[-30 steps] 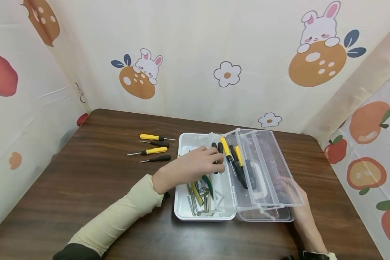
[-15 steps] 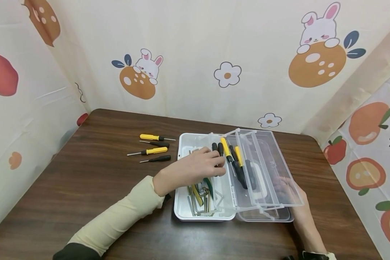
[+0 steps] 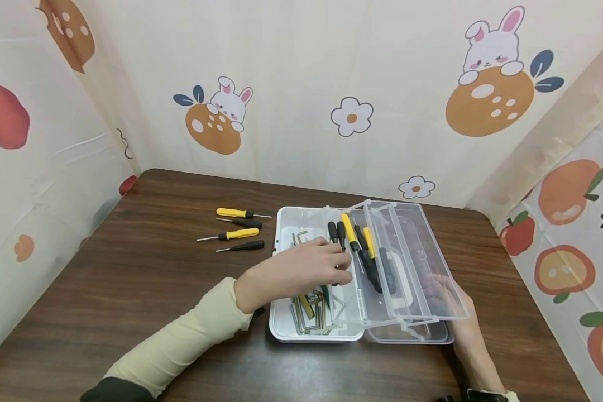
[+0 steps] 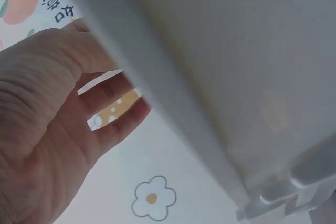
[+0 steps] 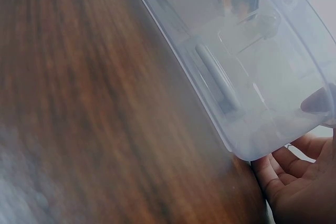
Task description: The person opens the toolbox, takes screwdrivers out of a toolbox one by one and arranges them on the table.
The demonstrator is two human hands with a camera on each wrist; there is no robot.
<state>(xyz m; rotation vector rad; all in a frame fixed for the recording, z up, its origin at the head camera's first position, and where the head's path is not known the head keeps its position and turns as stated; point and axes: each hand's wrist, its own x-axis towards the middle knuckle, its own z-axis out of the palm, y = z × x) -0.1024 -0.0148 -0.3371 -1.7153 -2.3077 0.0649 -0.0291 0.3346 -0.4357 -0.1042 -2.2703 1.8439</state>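
Observation:
My left hand (image 3: pixel 304 268) reaches over the white toolbox (image 3: pixel 281 223), fingers bent down. A small dark piece, seemingly a black screwdriver (image 3: pixel 335 284), shows under its fingertips; most of it is hidden. In the left wrist view the fingers pass behind a pale box wall (image 4: pixel 173 114). Just beyond the fingertips lie black-handled screwdrivers (image 3: pixel 332 229) and a yellow-handled one (image 3: pixel 348 226) in the clear fold-out tray. At the right, my right hand (image 3: pixel 454 304) holds the clear lid (image 3: pixel 434 240) by its edge; the right wrist view shows the fingers (image 5: pixel 286 163) at its corner.
Several yellow and black screwdrivers (image 3: pixel 238 233) lie on the brown table (image 3: pixel 130 290) left of the box. Hex keys (image 3: pixel 311 318) and a yellow-handled tool (image 3: pixel 306 306) lie in the box's front. A patterned curtain (image 3: pixel 301 139) stands behind and beside the table.
The left hand has moved slightly down and toward the near side over the box, the dark piece moving with it. The hex keys behind it now show more. The right hand stays in place.

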